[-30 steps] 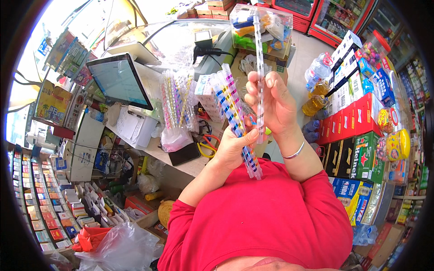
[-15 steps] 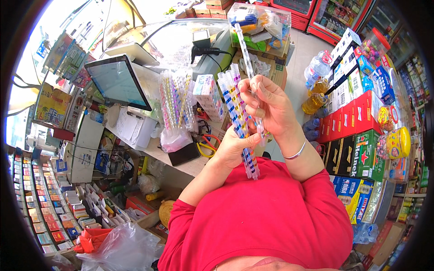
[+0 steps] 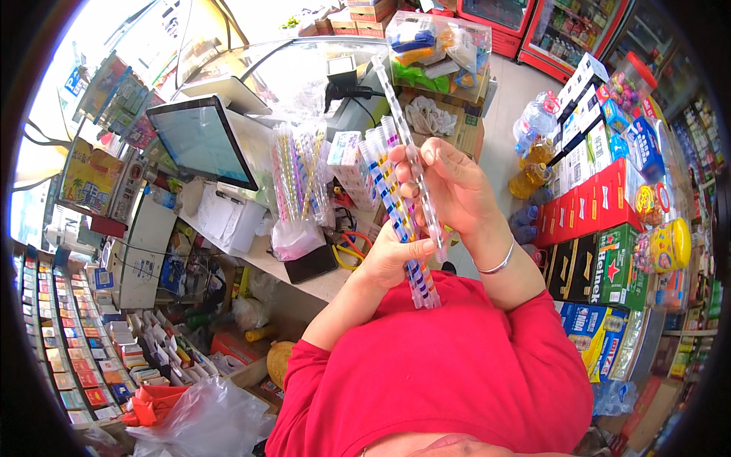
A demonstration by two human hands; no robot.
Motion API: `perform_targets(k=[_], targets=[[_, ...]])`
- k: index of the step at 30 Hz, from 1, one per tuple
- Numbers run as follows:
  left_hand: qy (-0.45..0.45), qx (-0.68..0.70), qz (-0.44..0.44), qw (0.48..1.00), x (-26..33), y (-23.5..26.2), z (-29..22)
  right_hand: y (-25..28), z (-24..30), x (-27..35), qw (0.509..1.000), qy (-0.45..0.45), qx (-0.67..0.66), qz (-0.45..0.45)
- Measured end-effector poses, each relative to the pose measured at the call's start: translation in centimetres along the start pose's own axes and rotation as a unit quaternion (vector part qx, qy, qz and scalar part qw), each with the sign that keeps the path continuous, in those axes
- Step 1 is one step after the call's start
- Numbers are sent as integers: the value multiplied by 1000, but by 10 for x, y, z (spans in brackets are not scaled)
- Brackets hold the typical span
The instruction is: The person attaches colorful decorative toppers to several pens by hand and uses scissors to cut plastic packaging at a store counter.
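My left hand [image 3: 390, 257] is closed around a bundle of clear tubes [image 3: 400, 206] filled with coloured beads, held upright in front of my red shirt [image 3: 449, 373]. My right hand [image 3: 451, 186], with a silver bangle on its wrist, pinches a single long clear tube [image 3: 411, 156] of pale beads. That tube leans with its top to the left and crosses just right of the bundle. Both hands are close together, almost touching, above the counter edge [image 3: 320, 282].
On the counter are a screen [image 3: 202, 141], a bag of striped sticks [image 3: 297, 190], scissors [image 3: 350, 247] and a black device [image 3: 308, 263]. Stacked cartons [image 3: 609, 206] and bottles [image 3: 533, 152] fill the right. A rack of small packets [image 3: 68, 335] and a plastic bag [image 3: 205, 419] lie lower left.
The single tube in my right hand has tipped from upright to leaning left and come lower beside the bundle. My left hand has kept the bundle nearly still.
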State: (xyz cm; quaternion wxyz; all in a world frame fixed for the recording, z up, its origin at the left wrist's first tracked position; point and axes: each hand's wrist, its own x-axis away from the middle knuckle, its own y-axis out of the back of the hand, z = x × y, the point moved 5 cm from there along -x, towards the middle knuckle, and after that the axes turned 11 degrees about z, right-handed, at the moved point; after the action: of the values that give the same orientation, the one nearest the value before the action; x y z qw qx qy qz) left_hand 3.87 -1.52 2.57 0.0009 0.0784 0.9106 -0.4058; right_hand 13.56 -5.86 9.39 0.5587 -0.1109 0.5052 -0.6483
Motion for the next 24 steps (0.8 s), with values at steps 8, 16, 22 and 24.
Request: perform_targets(k=[8,16,22,24], targets=[[-69,22,-46,996,3,14,-7,7,15,7,981,38,161,-98],[-178,3,-119,977,3,17,-31,3,14,18,946,37,291,-135],[-186,12,-143,972,2,15,-34,-2,3,29,941,42,310,-130],[-192,14,-143,971,1,13,-33,-5,-2,32,942,39,304,-139]])
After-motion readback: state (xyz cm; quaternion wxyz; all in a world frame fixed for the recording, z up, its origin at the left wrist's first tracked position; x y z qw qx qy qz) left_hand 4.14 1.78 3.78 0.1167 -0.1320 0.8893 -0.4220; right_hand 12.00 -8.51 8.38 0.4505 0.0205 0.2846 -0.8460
